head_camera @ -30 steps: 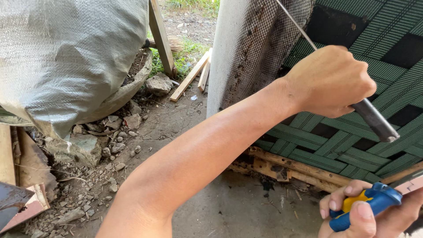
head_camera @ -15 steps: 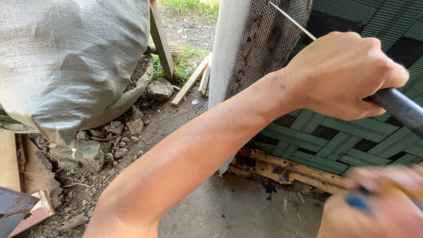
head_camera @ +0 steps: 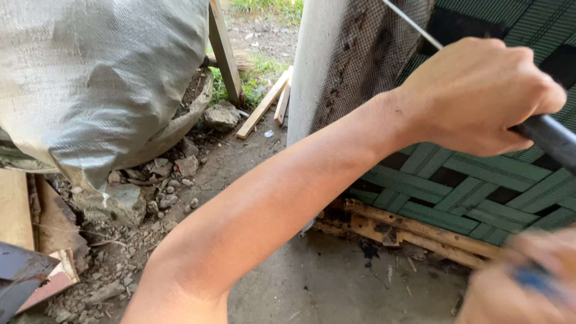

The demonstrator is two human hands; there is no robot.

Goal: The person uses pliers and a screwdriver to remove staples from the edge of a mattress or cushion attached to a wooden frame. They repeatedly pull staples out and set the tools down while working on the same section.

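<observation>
In the head view, the left hand has its fingers wrapped tight round a dark metal rod, which runs up past the knuckles across the green woven panel. Below it, the blurred right hand seems closed on a blue-handled tool. The rod could slip through the fist and scrape the mesh screen just beyond the knuckles.

Far left, a grey woven sack with a fine weave sheen. Right, a dark green panel woven in a crisscross of ribbed strips with black gaps. Beside it a pale grey post and dark brown fine mesh. Tan wooden slats far back, a blurred blue tool near right, a black handle.
</observation>
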